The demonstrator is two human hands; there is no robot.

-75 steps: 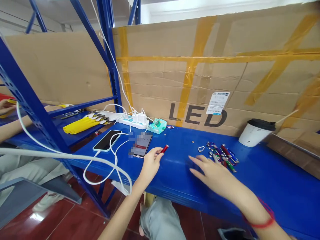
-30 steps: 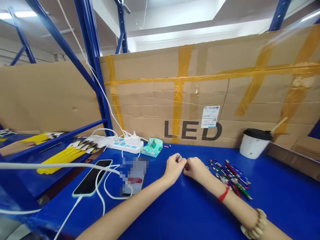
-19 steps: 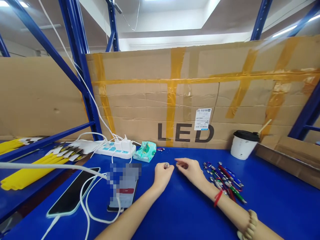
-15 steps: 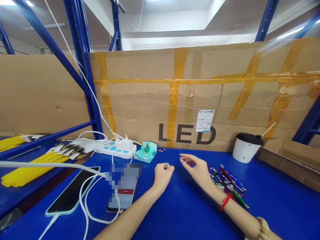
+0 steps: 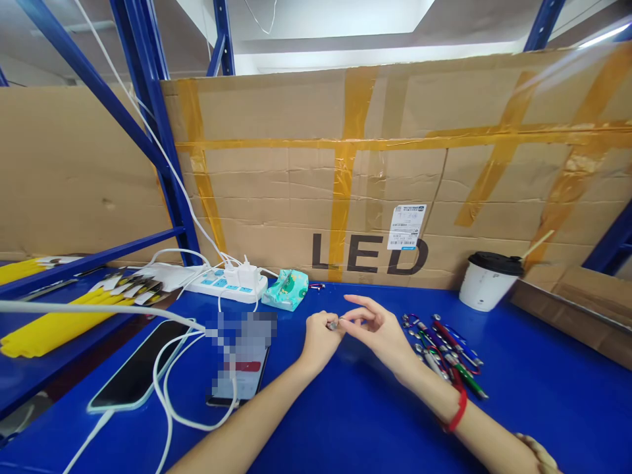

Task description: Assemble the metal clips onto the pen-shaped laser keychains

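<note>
My left hand (image 5: 320, 342) is closed in a fist around a small silver metal cylinder (image 5: 332, 324). Only the cylinder's round end sticks out, pointing right; the rest is hidden in the palm. My right hand (image 5: 378, 332) meets it from the right, thumb and a finger pinched at that end, the index finger stretched out above. Whatever lies between those fingertips is too small to make out. Beside the right hand lies a pile of slim coloured metal cylinders (image 5: 451, 359), red, green, blue and silver, with small clips and loops.
A phone (image 5: 133, 368) and a second phone (image 5: 247, 382) lie left, with white cables (image 5: 170, 415) across them. Behind are a power strip (image 5: 232, 286) and a green tissue pack (image 5: 286, 289). A lidded cup (image 5: 488, 283) stands back right before a cardboard wall (image 5: 276, 197).
My right hand has moved left, bringing its fingertips to the cylinder's end. The left fist has turned so that this end faces right. The camera view has tilted slightly downward.
</note>
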